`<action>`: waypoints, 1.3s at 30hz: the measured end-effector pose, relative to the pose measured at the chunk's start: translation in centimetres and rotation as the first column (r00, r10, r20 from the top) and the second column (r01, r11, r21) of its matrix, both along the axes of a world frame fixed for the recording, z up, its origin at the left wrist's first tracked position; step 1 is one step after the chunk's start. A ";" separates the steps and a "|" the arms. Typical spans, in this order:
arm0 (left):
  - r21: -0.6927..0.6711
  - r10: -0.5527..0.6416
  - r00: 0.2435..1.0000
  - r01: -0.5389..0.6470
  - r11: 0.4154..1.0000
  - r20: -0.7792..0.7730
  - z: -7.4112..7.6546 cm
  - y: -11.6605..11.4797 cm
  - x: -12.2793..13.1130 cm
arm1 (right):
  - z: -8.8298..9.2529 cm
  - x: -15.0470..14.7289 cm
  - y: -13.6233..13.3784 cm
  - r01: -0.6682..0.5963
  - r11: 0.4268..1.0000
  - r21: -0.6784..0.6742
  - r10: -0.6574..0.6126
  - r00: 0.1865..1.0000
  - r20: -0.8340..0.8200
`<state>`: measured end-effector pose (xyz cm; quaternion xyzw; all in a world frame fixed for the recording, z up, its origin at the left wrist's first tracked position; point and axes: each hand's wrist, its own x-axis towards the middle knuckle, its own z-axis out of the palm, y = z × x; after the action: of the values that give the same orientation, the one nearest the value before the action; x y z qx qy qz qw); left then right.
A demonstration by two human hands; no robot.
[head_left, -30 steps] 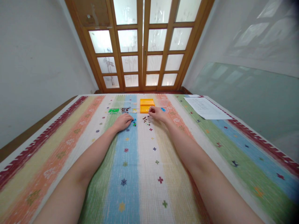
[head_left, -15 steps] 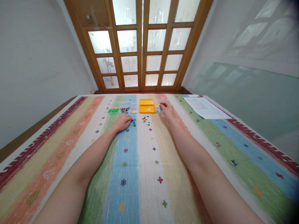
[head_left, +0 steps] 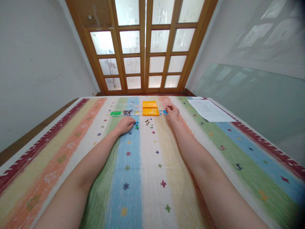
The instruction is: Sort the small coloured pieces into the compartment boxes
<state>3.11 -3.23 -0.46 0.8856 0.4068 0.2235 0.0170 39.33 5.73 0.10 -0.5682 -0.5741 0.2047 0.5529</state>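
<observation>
My left hand [head_left: 125, 124] lies palm down on the striped cloth [head_left: 143, 178], fingers loosely curled, next to a few blue and green beads [head_left: 136, 126]. My right hand [head_left: 172, 112] is farther out, fingers pinched over a small clear compartment holding blue beads [head_left: 164, 112], just right of the orange tray [head_left: 150, 108]. Whatever the fingers pinch is too small to make out. Loose dark beads [head_left: 148, 122] lie between the two hands.
Left of the orange tray stands a row of small clear boxes with green [head_left: 115, 113], dark [head_left: 127, 112] and yellow [head_left: 136, 112] beads. A printed sheet of paper [head_left: 209, 110] lies at the far right. Wooden glass doors [head_left: 145, 47] stand beyond the table.
My right hand has moved from the loose beads near the orange tray's front rightward to the compartment with blue beads. My left hand has stayed put.
</observation>
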 end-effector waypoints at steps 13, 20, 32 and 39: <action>0.001 0.014 1.000 -0.014 1.000 0.000 0.4 -0.4 0.1 | -0.3 0.1 -0.1 0.044 0.999 -0.026 -0.045 0.999 -0.023; 0.009 0.018 1.000 -0.018 1.000 -0.007 0.4 -0.4 0.2 | -1.2 0.2 0.7 0.053 0.997 -0.060 -0.055 0.998 -0.031; -0.002 0.019 1.000 -0.019 1.000 -0.001 0.2 -0.2 0.1 | -1.2 0.4 0.0 0.075 0.996 -0.037 -0.068 0.983 0.171; -0.001 0.020 1.000 -0.020 1.000 -0.002 0.1 -0.2 0.2 | -1.1 0.1 -0.4 0.043 0.999 -0.022 -0.036 0.965 0.258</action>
<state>3.27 -3.47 -0.32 0.8816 0.4159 0.2225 0.0147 39.43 5.34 -1.03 -0.6089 -0.6267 0.1260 0.4697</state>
